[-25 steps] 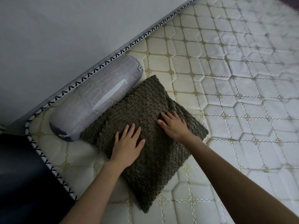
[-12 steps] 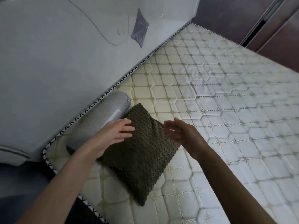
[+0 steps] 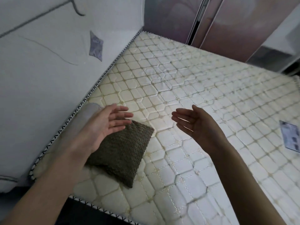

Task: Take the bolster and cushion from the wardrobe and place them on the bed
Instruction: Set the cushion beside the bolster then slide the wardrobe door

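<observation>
A dark olive knitted cushion (image 3: pixel 123 148) lies flat on the quilted mattress (image 3: pixel 186 88) near its left corner. The grey bolster (image 3: pixel 88 109) lies along the headboard side beside the cushion, mostly hidden behind my left arm. My left hand (image 3: pixel 103 125) hovers above the cushion's upper edge, palm turned inward, fingers straight, holding nothing. Over the bare mattress to the right of the cushion, my right hand (image 3: pixel 194 122) is raised with its palm facing left and fingers relaxed, also holding nothing.
A white padded headboard (image 3: pixel 48 70) with a grey diamond patch runs along the left. Wardrobe doors (image 3: pixel 227 21) stand beyond the far edge of the bed. A printed label (image 3: pixel 290 135) lies on the mattress at the right. The dark floor (image 3: pixel 90 215) shows below the mattress corner.
Both hands have lifted off the cushion, risen and spread apart with palms facing each other. The view has tilted up, showing more of the bed and the wardrobe.
</observation>
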Tool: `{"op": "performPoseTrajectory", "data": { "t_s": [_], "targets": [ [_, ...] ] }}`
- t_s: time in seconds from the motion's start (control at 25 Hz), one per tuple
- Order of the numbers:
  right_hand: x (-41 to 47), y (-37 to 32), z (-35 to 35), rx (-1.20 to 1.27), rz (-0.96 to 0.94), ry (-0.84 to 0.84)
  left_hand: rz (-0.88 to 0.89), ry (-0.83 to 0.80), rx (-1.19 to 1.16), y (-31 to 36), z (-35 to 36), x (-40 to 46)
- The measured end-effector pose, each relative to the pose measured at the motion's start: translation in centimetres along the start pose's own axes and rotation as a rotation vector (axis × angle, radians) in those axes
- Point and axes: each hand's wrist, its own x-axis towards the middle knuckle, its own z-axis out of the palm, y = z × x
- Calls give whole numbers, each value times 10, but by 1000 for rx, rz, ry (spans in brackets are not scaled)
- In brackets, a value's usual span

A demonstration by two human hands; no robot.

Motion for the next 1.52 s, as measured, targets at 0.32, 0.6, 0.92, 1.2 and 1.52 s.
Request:
{"op": "performPoseTrajectory", "data": {
  "t_s": [0.32, 0.6, 0.92, 1.2, 1.52],
  "targets": [
    [-133, -27, -112, 93, -147, 261, 6, -348, 183, 27, 142, -9],
    [-262, -21, -216, 236, -286, 543, 15, -685, 314, 10, 304, -37],
    [-415, 2, -318, 347, -394, 852, -27, -1013, 414, -34, 485, -118],
    [-530, 54, -367, 432, -431, 1090, -124, -1274, 514, -94, 586, -196],
    [-601, 90, -373, 529, -512, 1225, -216, -1504, 559, -136, 648, -245]
  ]
}}
